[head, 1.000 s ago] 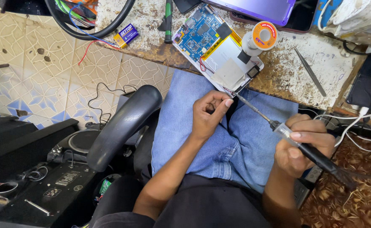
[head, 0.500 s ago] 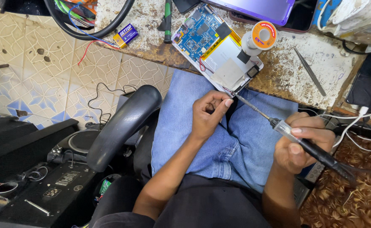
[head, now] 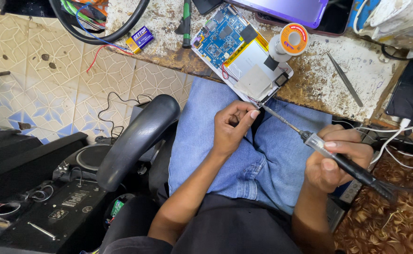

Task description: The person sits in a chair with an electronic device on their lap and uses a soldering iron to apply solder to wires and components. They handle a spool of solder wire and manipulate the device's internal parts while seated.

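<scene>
Black iron: soldering iron (head: 343, 162) clenched in right hand (head: 333, 160), tip at opened tablet (head: 241, 51) corner.
L hand: left hand (head: 232, 127) pinched shut just below tablet; on what, can't tell.
Spool: solder spool (head: 288, 40) on tablet's right edge, desk (head: 310, 80).

- The soldering iron (head: 331, 153) had a bare metal shaft and a black matt plastic grip.
- The workbench top (head: 310, 80) looked rough, pitted and stained.
- The circuit board (head: 220, 35) was glossy blue.
- The jeans (head: 263, 160) were faded blue denim cloth.
- The tweezers (head: 345, 85) were dull grey metal.
</scene>
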